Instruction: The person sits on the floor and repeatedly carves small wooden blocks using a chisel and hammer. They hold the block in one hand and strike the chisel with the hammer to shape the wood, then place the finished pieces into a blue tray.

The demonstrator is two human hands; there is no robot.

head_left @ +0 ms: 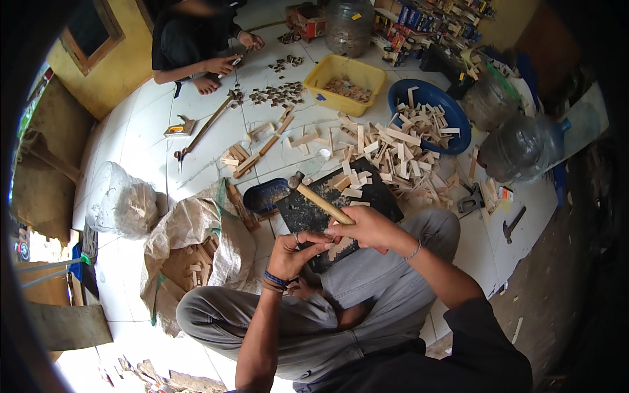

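My right hand (367, 229) is wrapped round the wooden handle of a hammer (325, 204), whose metal head points away from me over a black board (308, 219). Thumb and fingers pinched, my left hand (288, 254) meets my right fingertips above the board's near edge. Whatever sits between the fingertips is too small to make out. Sawdust and several short wooden pieces (354, 193) lie on the board. Beside its left edge stands a small dark blue tray (262, 196).
A big pile of wood pieces (406, 157) spills from a blue basin (464, 124). An open sack (177, 226) of wood stands left. Further off are a yellow tub (321, 82), scissors (181, 156) and another person (190, 46) handling small pieces. A second hammer (514, 226) lies right.
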